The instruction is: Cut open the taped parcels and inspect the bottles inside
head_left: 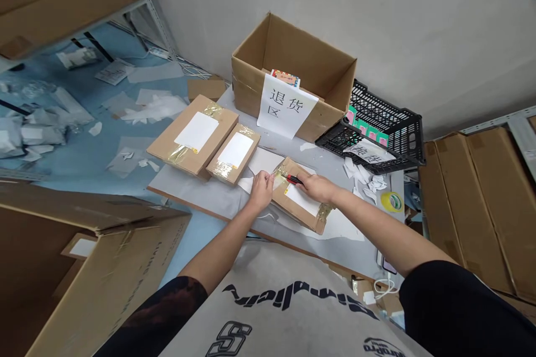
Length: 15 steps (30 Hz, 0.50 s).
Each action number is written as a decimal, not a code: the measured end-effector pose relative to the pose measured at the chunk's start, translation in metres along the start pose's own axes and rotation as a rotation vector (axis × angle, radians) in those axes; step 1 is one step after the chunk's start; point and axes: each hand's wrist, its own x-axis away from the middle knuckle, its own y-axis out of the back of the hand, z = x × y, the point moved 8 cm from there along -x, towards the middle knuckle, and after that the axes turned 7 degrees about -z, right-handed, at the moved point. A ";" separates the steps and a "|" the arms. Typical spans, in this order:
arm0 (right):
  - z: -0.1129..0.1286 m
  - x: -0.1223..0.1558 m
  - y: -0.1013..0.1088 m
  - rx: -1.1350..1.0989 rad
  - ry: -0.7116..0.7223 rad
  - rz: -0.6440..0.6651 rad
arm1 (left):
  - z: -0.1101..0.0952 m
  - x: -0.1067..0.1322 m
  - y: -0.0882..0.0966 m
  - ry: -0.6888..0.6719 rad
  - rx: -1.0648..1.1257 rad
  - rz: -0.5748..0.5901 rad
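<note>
- Spreading under and in front of the open carton: a gray-topped table (184, 187), brown along its near edge.
- Standing at the far edge, landmark for every place here: the open carton (247, 86), with a white sign hanging over its near wall.
- Just right of the open carton: a black crate (404, 159), mesh-walled, with green-and-pink packs inside.
- Front-left of the open carton: a wide flat parcel (195, 134), taped and labeled, apparently unopened.
- In front of the open carton, nearer the wearer: the parcel in work (302, 201), lying label up and slightly askew, with clear tape over both ends. Judged to be at the tape-cutting step, on the left end. Calling next, as a judgement, for a steady brace, a shallow blade drawn along the tape, and fingers kept out of its path.
- Front-left of the open carton, just beside the wide parcel: a narrow parcel (233, 152), also taped and labeled.
- In front of the open carton, at the left end of the parcel in work: the left hand (262, 188), closed, seeming to pinch the taped edge; impossible to tell whether on cardboard or loose tape.
- Over the same parcel, also in front of the open carton: the right hand (315, 185), closed around a cutter and pointing it leftward toward the other hand.
- Front-right of the open carton: a yellowish tape roll (392, 201), near white paper scraps (364, 178).
- In front of the open carton: the red-and-black cutter (293, 179), tip at the taped end; too small to tell how deep.
</note>
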 end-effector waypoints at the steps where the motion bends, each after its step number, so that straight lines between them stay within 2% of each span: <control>1: 0.001 0.000 0.001 0.022 0.001 0.008 | 0.000 0.000 0.000 -0.001 -0.009 -0.009; 6: 0.004 0.008 0.007 0.083 0.014 0.060 | -0.001 0.000 -0.001 -0.004 -0.037 -0.032; 15: 0.012 0.035 0.019 0.225 -0.013 0.171 | -0.003 -0.001 0.000 -0.019 -0.028 -0.008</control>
